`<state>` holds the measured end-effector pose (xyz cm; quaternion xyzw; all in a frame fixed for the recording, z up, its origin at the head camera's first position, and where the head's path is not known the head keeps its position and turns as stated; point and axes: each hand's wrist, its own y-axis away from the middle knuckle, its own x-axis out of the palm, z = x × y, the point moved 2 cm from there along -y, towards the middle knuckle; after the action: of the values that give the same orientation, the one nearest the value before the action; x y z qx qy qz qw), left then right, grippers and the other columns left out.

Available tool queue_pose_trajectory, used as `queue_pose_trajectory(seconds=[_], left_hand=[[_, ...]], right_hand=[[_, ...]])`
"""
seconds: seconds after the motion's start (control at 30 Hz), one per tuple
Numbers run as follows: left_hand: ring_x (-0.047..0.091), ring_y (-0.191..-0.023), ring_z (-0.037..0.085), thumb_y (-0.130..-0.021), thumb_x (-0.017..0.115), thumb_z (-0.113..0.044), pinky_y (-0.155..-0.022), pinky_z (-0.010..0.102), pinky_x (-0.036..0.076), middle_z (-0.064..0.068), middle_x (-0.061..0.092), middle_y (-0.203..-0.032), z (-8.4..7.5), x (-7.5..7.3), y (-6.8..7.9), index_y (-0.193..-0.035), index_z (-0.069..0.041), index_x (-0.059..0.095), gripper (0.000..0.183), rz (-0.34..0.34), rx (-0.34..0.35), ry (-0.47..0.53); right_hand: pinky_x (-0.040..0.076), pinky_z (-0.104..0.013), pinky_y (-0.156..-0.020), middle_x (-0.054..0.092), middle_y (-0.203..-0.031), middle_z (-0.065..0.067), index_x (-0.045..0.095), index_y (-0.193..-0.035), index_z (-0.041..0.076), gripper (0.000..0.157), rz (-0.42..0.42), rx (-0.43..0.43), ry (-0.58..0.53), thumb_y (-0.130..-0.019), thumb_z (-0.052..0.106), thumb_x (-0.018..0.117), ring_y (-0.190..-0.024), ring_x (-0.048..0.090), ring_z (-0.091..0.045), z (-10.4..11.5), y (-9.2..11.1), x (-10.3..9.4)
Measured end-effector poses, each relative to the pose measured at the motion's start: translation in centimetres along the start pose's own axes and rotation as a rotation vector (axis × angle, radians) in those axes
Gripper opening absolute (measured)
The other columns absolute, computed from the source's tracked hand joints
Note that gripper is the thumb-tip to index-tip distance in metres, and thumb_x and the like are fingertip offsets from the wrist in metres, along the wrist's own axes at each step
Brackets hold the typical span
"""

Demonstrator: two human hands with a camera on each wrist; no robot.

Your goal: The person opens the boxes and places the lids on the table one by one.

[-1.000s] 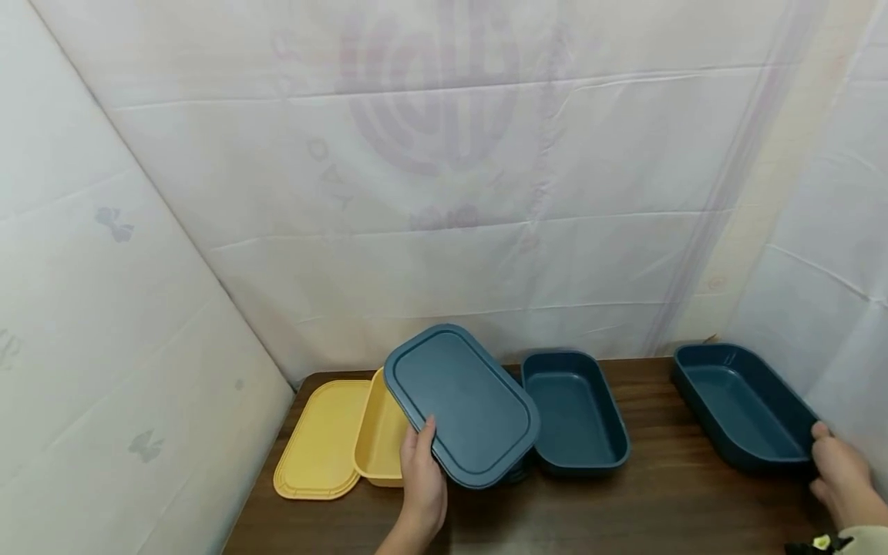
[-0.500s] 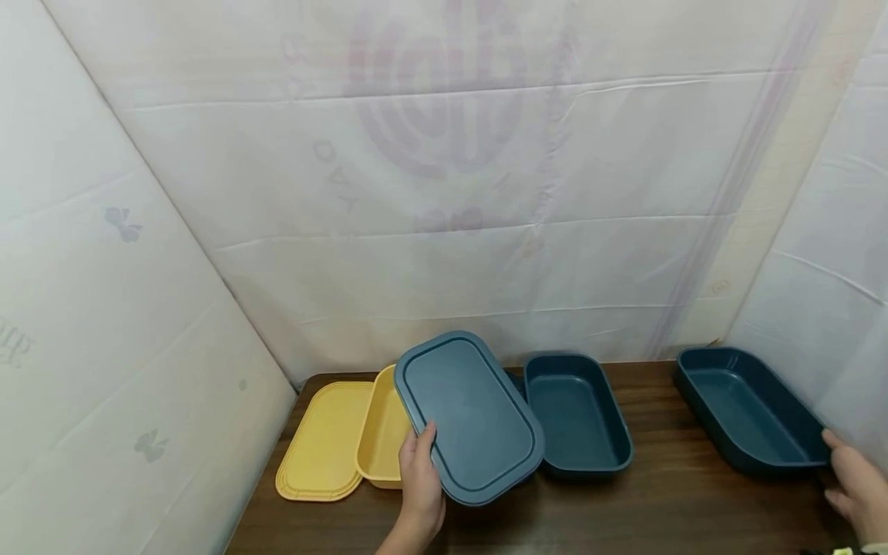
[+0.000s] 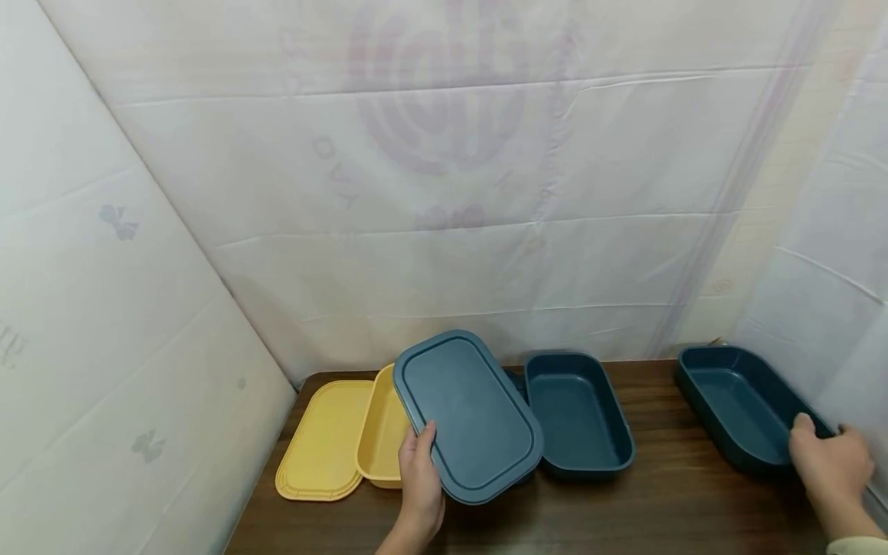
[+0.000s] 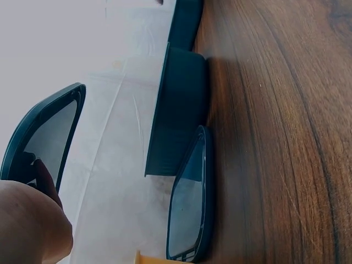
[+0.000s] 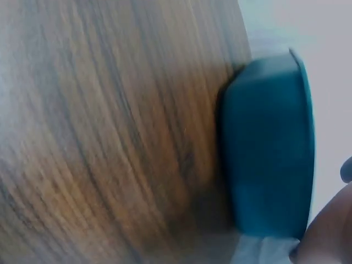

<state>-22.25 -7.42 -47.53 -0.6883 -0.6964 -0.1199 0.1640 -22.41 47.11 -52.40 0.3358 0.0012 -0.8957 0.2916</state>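
My left hand [image 3: 422,482] grips a blue-grey rectangular lid [image 3: 472,416] by its near left edge, thumb on top. In the left wrist view the raised lid [image 4: 55,132] is tilted, well off the table. Beneath it a second dark blue lid [image 4: 192,203] lies on the wood, mostly hidden in the head view. At far right my right hand [image 3: 832,466] is at the near corner of a larger dark blue container [image 3: 738,401], thumb and fingers spread about the rim. The right wrist view shows a fingertip [image 5: 300,253] right at that container's rim corner.
A smaller dark blue container [image 3: 576,412] stands in the middle of the wooden table [image 3: 645,509]. Left of the raised lid are a yellow container [image 3: 380,439], partly covered in view, and a flat yellow lid [image 3: 324,439]. Pale cloth walls [image 3: 444,193] stand behind and beside.
My right hand first shifted right along the large container's near corner, then moved back left over its rim. The lid in my left hand came slightly nearer and right, then stayed still.
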Motion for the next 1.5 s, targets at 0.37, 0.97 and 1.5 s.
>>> queue_pose_trajectory(seconds=[0.37, 0.97, 1.5], left_hand=[[0.056, -0.122, 0.020, -0.104, 0.040, -0.034, -0.094, 0.033, 0.052, 0.012, 0.052, -0.137, 0.1, 0.0, -0.1, -0.142, -0.017, 0.043, 0.041, -0.016, 0.000, 0.019], [0.061, -0.112, 0.024, -0.101, 0.048, -0.034, -0.091, 0.035, 0.053, 0.016, 0.056, -0.128, 1.2, 0.1, 0.1, -0.132, -0.006, 0.049, 0.041, -0.053, -0.052, 0.020], [0.063, -0.104, 0.023, -0.098, 0.055, -0.031, -0.088, 0.034, 0.054, 0.017, 0.058, -0.120, 0.9, 1.7, 0.3, -0.124, 0.003, 0.049, 0.044, -0.023, -0.074, 0.015]], right_hand=[[0.011, -0.067, -0.109, 0.020, -0.146, -0.041, 0.022, -0.145, -0.014, 0.076, 0.055, -0.484, 0.163, -0.097, 0.042, 0.040, -0.137, 0.010, -0.056, 3.7, 2.7, 1.3], [0.031, -0.068, -0.092, 0.049, -0.131, -0.034, 0.059, -0.121, -0.008, 0.047, 0.043, -1.099, 0.125, -0.094, 0.031, 0.060, -0.116, 0.042, -0.056, 5.3, 9.7, 5.7], [0.042, -0.044, -0.097, 0.031, -0.156, -0.001, 0.036, -0.149, 0.026, 0.085, 0.306, -1.660, 0.205, -0.077, 0.054, 0.074, -0.135, 0.042, -0.023, 7.8, 20.3, 9.9]])
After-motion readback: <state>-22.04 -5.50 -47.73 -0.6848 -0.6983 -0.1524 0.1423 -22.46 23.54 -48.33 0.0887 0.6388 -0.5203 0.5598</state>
